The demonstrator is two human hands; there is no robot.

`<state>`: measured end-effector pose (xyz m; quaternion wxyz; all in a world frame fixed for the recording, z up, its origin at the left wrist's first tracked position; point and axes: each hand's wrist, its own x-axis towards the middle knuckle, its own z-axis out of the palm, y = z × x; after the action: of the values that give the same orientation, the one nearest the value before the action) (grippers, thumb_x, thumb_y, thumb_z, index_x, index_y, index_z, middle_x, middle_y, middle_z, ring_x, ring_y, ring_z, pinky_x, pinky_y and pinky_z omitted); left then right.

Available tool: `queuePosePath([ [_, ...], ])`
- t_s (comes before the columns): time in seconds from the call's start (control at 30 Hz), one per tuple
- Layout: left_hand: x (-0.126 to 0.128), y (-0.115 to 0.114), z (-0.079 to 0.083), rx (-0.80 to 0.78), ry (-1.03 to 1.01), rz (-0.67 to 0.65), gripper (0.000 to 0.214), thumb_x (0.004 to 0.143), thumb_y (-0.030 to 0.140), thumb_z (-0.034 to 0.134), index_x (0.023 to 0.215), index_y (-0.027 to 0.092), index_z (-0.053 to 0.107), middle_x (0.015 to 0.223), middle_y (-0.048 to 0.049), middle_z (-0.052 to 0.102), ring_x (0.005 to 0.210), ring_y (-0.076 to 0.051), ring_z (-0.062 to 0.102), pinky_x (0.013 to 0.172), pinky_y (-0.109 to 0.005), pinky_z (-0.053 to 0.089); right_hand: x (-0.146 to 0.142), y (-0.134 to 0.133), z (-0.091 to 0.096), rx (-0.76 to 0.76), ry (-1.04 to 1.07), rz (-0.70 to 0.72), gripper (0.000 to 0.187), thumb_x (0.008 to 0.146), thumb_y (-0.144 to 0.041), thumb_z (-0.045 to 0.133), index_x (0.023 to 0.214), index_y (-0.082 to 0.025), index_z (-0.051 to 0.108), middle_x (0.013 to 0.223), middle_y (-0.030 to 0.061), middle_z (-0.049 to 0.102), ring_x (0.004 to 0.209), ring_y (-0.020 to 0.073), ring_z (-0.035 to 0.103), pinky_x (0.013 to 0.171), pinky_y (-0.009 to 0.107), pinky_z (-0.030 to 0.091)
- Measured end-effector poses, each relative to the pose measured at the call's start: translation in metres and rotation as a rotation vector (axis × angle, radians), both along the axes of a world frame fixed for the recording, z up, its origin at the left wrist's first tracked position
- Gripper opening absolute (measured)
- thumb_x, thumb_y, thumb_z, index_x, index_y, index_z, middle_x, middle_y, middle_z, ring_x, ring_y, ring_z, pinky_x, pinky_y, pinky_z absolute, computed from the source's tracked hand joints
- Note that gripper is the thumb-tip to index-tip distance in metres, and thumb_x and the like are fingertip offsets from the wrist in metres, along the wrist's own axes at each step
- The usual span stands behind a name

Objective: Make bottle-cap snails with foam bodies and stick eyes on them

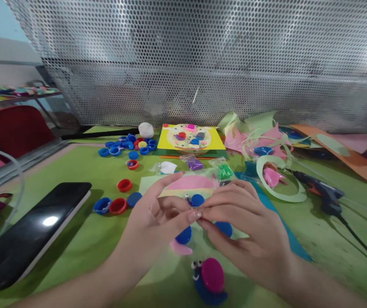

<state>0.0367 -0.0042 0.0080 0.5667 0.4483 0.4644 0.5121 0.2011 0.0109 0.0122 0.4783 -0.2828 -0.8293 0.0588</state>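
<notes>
My left hand (153, 218) and my right hand (244, 226) meet over a pale green sheet (170, 273), fingertips pinched together on something too small to make out. Directly beneath the fingers lie blue bottle caps (183, 236) and a pink foam piece (180, 248). Another blue cap (197, 199) sits just beyond the fingertips by a pink and yellow foam shape (191, 184). Close to me stands a small snail figure (211, 280) with a blue body, a magenta cap shell and googly eyes.
A black phone (29, 233) lies at the left. Red and blue caps (116, 205) are scattered near it, several more (128, 145) further back beside a white lump (146, 129). A yellow card collage (190, 137), paper scraps (254, 132) and a glue gun (321, 192) lie behind and right. A perforated metal screen (202, 60) backs the table.
</notes>
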Motion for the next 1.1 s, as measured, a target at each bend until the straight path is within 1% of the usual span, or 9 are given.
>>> queuePosePath([
  [0.13, -0.001, 0.0, -0.002, -0.054, -0.072, -0.018, 0.069, 0.063, 0.022, 0.079, 0.123, 0.02, 0.045, 0.059, 0.0071, 0.067, 0.061, -0.01, 0.061, 0.061, -0.021, 0.051, -0.001, 0.0, 0.001, 0.014, 0.004, 0.005, 0.011, 0.072, -0.009, 0.064, 0.071, -0.02, 0.064, 0.073, -0.0024, 0.07, 0.065, 0.013, 0.062, 0.072, 0.035, 0.045],
  [0.3, -0.004, 0.0, -0.004, -0.064, -0.14, -0.054, 0.063, 0.069, 0.025, 0.075, 0.125, 0.023, 0.046, 0.061, 0.0066, 0.068, 0.06, -0.008, 0.059, 0.059, -0.019, 0.051, 0.001, -0.001, 0.004, 0.019, -0.01, -0.015, 0.012, 0.072, -0.008, 0.063, 0.071, -0.02, 0.065, 0.072, -0.0009, 0.07, 0.064, 0.014, 0.063, 0.067, 0.034, 0.047],
  [0.43, -0.003, -0.001, -0.002, -0.046, -0.118, -0.034, 0.069, 0.066, 0.018, 0.077, 0.127, 0.023, 0.046, 0.065, 0.0044, 0.071, 0.063, -0.009, 0.063, 0.061, -0.019, 0.052, 0.002, -0.001, 0.006, 0.023, 0.006, -0.022, 0.014, 0.073, -0.008, 0.064, 0.077, -0.021, 0.067, 0.073, -0.0003, 0.071, 0.064, 0.0149, 0.063, 0.064, 0.034, 0.048],
  [0.5, -0.002, -0.001, 0.0, -0.046, -0.114, -0.021, 0.071, 0.064, 0.014, 0.078, 0.127, 0.022, 0.045, 0.068, 0.0033, 0.072, 0.064, -0.01, 0.065, 0.062, -0.019, 0.053, 0.002, -0.001, 0.006, 0.037, 0.009, -0.017, 0.016, 0.073, -0.007, 0.064, 0.078, -0.021, 0.068, 0.074, -0.0003, 0.072, 0.064, 0.0151, 0.064, 0.064, 0.035, 0.047],
  [0.6, -0.001, 0.0, 0.003, -0.05, -0.137, -0.012, 0.074, 0.064, 0.011, 0.076, 0.129, 0.02, 0.043, 0.066, 0.0028, 0.072, 0.063, -0.01, 0.065, 0.062, -0.018, 0.053, 0.002, -0.001, 0.006, 0.052, 0.0, -0.016, 0.019, 0.073, -0.006, 0.064, 0.081, -0.023, 0.068, 0.076, -0.0012, 0.073, 0.064, 0.0147, 0.064, 0.064, 0.035, 0.046],
  [0.7, -0.002, 0.002, 0.004, -0.049, -0.13, -0.011, 0.074, 0.064, 0.01, 0.075, 0.129, 0.02, 0.042, 0.067, 0.003, 0.073, 0.064, -0.01, 0.066, 0.062, -0.018, 0.053, 0.004, -0.001, 0.006, 0.061, -0.017, -0.027, 0.02, 0.075, -0.008, 0.064, 0.084, -0.025, 0.068, 0.081, -0.0019, 0.073, 0.067, 0.0147, 0.065, 0.066, 0.036, 0.045],
  [0.83, -0.002, 0.004, 0.002, -0.053, -0.13, -0.02, 0.073, 0.064, 0.011, 0.075, 0.129, 0.02, 0.042, 0.067, 0.003, 0.073, 0.063, -0.01, 0.066, 0.06, -0.019, 0.053, 0.007, 0.0, 0.002, 0.072, -0.065, -0.032, 0.017, 0.076, -0.011, 0.065, 0.087, -0.024, 0.069, 0.087, -0.0018, 0.073, 0.069, 0.0139, 0.064, 0.069, 0.037, 0.044],
  [0.93, -0.002, 0.003, 0.001, -0.047, -0.148, -0.028, 0.074, 0.064, 0.01, 0.075, 0.129, 0.018, 0.042, 0.065, 0.0036, 0.073, 0.064, -0.009, 0.066, 0.064, -0.018, 0.053, 0.008, 0.002, 0.0, 0.097, -0.092, -0.046, 0.016, 0.077, -0.012, 0.066, 0.088, -0.024, 0.069, 0.087, -0.0023, 0.073, 0.069, 0.0131, 0.064, 0.07, 0.037, 0.042],
  [1.1, -0.003, 0.0, 0.001, 0.009, -0.056, -0.023, 0.079, 0.064, 0.012, 0.074, 0.133, 0.02, 0.036, 0.066, 0.0056, 0.071, 0.068, -0.012, 0.067, 0.065, -0.022, 0.054, 0.009, 0.003, 0.0, 0.11, -0.12, -0.045, 0.013, 0.078, -0.013, 0.065, 0.087, -0.023, 0.069, 0.086, -0.0033, 0.073, 0.069, 0.0113, 0.063, 0.072, 0.036, 0.042],
])
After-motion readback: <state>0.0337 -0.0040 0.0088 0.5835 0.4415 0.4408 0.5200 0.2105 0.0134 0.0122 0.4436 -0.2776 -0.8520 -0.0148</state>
